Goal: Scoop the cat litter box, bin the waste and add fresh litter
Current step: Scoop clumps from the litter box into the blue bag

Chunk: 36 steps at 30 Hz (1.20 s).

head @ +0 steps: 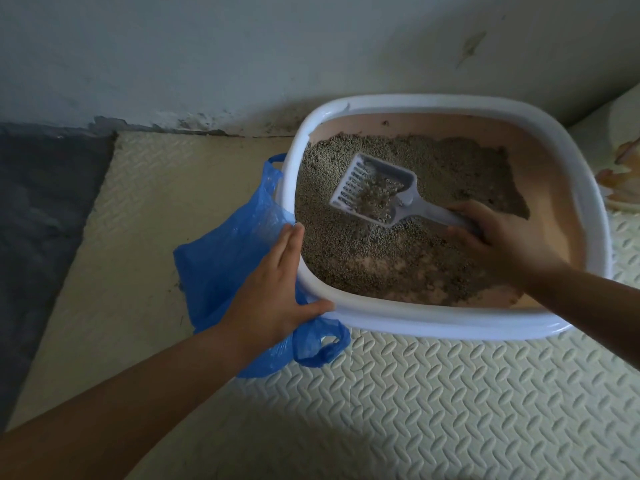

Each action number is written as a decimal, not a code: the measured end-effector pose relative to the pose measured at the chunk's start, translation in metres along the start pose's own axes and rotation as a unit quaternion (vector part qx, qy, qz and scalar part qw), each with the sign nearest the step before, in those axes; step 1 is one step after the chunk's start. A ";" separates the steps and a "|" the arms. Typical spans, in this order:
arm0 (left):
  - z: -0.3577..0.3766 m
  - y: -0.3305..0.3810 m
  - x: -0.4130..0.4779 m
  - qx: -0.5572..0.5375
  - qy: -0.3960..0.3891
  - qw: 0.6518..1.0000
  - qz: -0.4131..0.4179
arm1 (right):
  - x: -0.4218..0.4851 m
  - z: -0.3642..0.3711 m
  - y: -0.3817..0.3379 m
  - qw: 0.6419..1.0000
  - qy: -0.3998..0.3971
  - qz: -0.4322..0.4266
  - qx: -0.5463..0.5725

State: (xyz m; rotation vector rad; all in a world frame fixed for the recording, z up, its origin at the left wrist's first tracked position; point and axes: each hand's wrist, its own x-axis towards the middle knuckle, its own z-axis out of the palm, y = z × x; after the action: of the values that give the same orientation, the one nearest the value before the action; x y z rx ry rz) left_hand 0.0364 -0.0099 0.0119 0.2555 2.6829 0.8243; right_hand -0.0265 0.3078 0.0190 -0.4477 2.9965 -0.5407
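Asker: Question one: where is the task's thing?

Watcher: The square plastic litter box with a white rim and pinkish inner walls (415, 327) stands on the cream embossed foam mat (450, 410), its far side near the pale wall (207, 46). Grey granular cat litter (381, 268) covers most of the box's floor. It is thin at the near side, where the pinkish bottom shows through.

Asker: What else is inside the box?

Watcher: A pale grey slotted plastic scoop (372, 188), over the litter in the far half, with a small heap of granules in its head (whether the head touches the bed beneath cannot be told). Its handle runs toward the box's right side.

Asker: Who holds it?

Watcher: The person's right hand (502, 240), inside the box at that right side, fingers curled round the end of the handle.

Asker: And the other?

Watcher: The left hand (277, 289) lies flat against the box's left outer wall, fingers straight and together, thumb spread onto the near left corner of the rim. It grips nothing. Its palm presses a crumpled translucent blue plastic bag (221, 265), which lies on the mat just left of the box.

Asker: Anything farther out?

Watcher: A dark grey floor covering (45, 220) beyond the mat, well left of the box.
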 end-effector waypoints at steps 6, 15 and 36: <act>0.000 0.001 0.000 0.002 0.002 1.000 0.000 | -0.002 -0.008 0.011 1.000 0.005 0.013 0.024; 0.002 -0.001 0.000 0.004 0.007 1.000 0.005 | 0.013 -0.027 0.025 0.995 -0.073 0.000 -0.072; 0.006 -0.008 0.002 -0.005 0.009 1.000 0.024 | 0.085 0.065 -0.029 0.996 -0.050 0.073 -0.012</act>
State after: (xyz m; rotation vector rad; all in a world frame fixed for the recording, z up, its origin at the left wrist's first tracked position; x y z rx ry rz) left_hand 0.0359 -0.0131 0.0023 0.3137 2.6985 0.8593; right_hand -0.0919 0.2349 -0.0323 -0.2468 2.9125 -0.4566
